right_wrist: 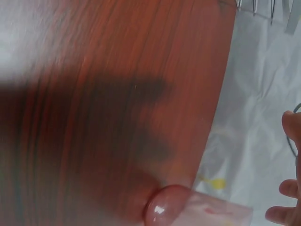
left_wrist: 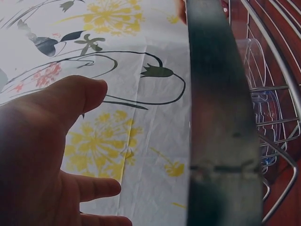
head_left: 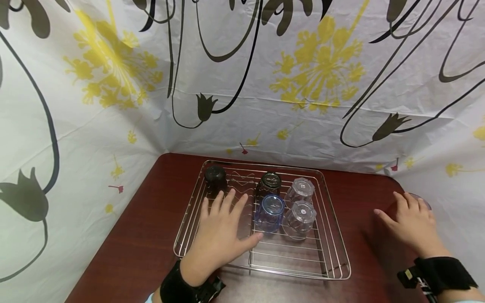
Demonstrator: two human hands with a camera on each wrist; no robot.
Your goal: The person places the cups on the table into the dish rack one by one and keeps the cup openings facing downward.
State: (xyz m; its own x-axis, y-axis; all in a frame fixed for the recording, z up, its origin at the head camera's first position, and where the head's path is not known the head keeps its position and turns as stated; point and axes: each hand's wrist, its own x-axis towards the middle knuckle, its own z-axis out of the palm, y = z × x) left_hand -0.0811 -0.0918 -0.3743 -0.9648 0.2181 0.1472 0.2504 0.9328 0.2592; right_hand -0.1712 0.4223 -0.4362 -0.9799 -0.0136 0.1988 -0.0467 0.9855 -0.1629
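Observation:
My left hand point(head_left: 219, 235) hovers over the left part of a wire rack point(head_left: 288, 263), fingers spread and holding nothing. In the left wrist view the thumb point(left_wrist: 80, 96) stands well apart from the fingers. Upside down on the rack are a blue glass point(head_left: 270, 212), a dark green glass point(head_left: 270, 181) and two clear glasses, one nearer point(head_left: 299, 221) and one behind it point(head_left: 301, 191). A dark glass point(head_left: 215, 179) stands beyond my left fingertips. At the right, my right hand point(head_left: 414, 225) reaches with loosely bent fingers toward a clear glass point(right_wrist: 167, 207), mostly hidden behind it in the head view.
The rack sits on a dark red wooden table point(head_left: 129, 244). A patterned white cloth point(head_left: 242, 75) hangs around its back and sides. The clear glass at the right is close to the table's edge.

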